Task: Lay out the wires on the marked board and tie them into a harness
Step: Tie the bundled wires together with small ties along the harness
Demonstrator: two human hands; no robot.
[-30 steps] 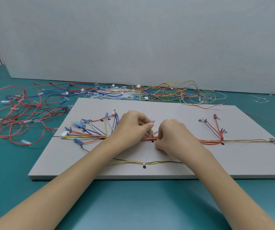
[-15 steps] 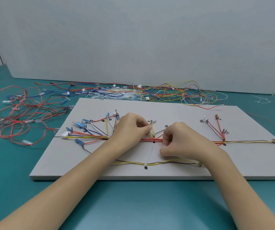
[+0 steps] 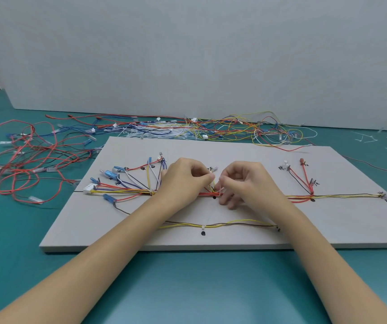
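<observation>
Right hand (image 3: 244, 181) drawn back up beside left hand (image 3: 188, 178), both pinching white tie (image 3: 220, 190) at wire bundle (image 3: 207, 194) mid-board (image 3: 328, 220); cinching likely underway.

I see through one camera on the person's head. It looks forward and down, close over the board (image 3: 234, 239) on the counter (image 3: 188, 288).

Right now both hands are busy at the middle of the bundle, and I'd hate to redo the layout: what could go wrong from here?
1. The left hand and right hand pinch a white tie at the red trunk wires; tugging could drag the trunk off its black mark.
2. Either forearm lies across the yellow-brown pair, and might shift it.
</observation>
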